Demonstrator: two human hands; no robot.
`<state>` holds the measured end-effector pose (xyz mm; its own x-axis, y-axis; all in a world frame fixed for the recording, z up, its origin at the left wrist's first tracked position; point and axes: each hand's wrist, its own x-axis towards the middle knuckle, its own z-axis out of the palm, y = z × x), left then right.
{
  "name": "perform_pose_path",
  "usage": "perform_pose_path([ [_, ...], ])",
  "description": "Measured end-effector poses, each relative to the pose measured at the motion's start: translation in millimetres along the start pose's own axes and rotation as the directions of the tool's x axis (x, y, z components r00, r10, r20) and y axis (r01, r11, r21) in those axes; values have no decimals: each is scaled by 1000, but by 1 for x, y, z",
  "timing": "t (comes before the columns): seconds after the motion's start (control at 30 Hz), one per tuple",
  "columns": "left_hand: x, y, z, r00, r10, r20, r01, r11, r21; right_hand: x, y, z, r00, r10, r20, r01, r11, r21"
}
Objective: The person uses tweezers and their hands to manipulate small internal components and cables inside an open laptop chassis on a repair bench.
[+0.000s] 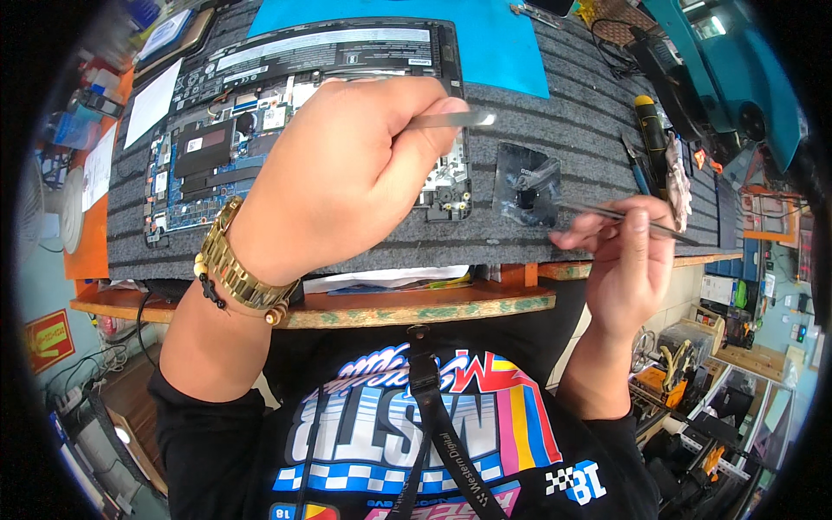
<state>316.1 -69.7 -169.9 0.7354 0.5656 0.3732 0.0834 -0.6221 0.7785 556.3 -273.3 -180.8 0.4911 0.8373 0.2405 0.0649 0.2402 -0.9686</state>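
Observation:
My left hand [347, 165], with a gold watch [234, 256] on its wrist, is over an opened laptop [208, 156] and hides much of its middle. Its thumb and fingers pinch a flat silver metal tool [479, 119], whose bright end points right; the other end is out of sight. To the right, my right hand [637, 269] grips a slim dark metal tool [598, 210] between thumb and fingers. That tool's left end reaches the edge of a dark, shiny square sheet [526, 186] with a small black patch on it.
A grey striped mat [555, 121] covers the bench, with a blue mat [485, 43] at the back. Screwdriver [652, 143] and pliers [640, 165] lie at right, beside a teal machine [737, 69]. White papers [154, 102] are at left. The bench's wooden front edge [347, 314] is near me.

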Motion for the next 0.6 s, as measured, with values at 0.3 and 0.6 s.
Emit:
perform_pose_path([
  [0.3,2,6,2,999,-6,-33,8,998,58,-6,11,3,999,40,17,-41,999,27],
  [0.6,-5,6,-1,1000,-15,-15,16,998,67,-4,15,7,998,-63,18,62,998,18],
])
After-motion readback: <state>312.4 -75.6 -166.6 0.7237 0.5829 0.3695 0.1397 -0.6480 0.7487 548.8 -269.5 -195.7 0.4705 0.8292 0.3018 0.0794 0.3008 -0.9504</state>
